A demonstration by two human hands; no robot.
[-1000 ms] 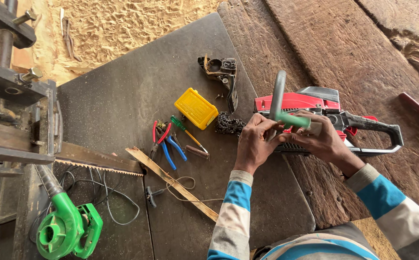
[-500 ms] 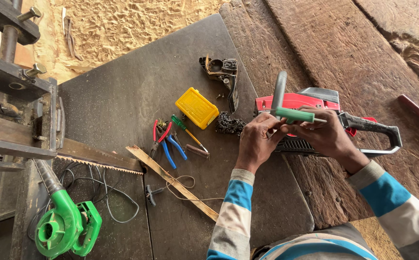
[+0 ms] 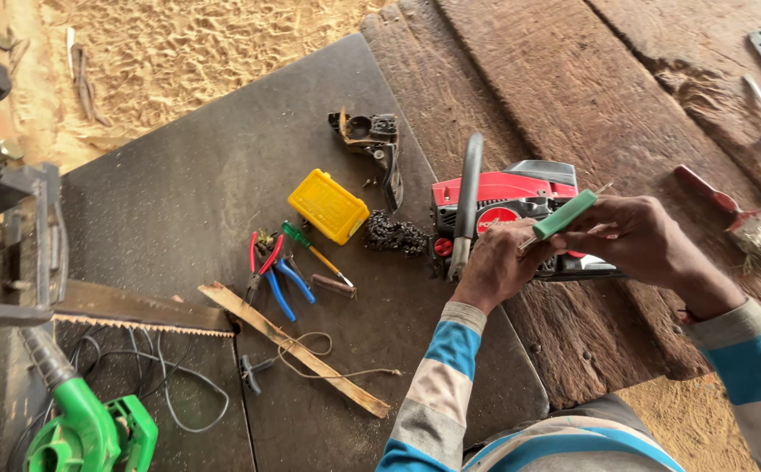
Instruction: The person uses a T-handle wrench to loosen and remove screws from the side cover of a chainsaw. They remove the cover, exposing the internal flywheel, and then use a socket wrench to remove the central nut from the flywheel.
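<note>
Nearest the camera, two sleeves striped blue, white and tan reach away from the person. At the near left of the dark table [image 3: 205, 175] lies a green blower [image 3: 83, 433] with a loose black cord. Just beyond it a toothed saw blade [image 3: 140, 312] points right, and a flat wooden strip [image 3: 293, 348] runs slantwise with a thin string looped over it.

The hands meet at mid-right, close together over the red chainsaw body [image 3: 503, 197]. The left hand [image 3: 498, 267] is curled, fingers closed near the saw's grey front handle bar [image 3: 466, 205]; what it pinches is hidden. The right hand [image 3: 634, 240] is clamped on a green-handled tool [image 3: 564, 214], held tilted just above the saw.

Left of the saw a small heap of black chain [image 3: 395, 234] lies on the table. Further left sit red-handled pliers [image 3: 260, 262], blue-handled pliers [image 3: 286, 284], a green screwdriver [image 3: 309, 247] and a yellow box [image 3: 328, 206].

Beyond these lies a dark metal cover part [image 3: 371, 140]. To the right, on rough planks [image 3: 590, 96], rests a red-handled brush [image 3: 734, 218]. Sawdust covers the far ground.
</note>
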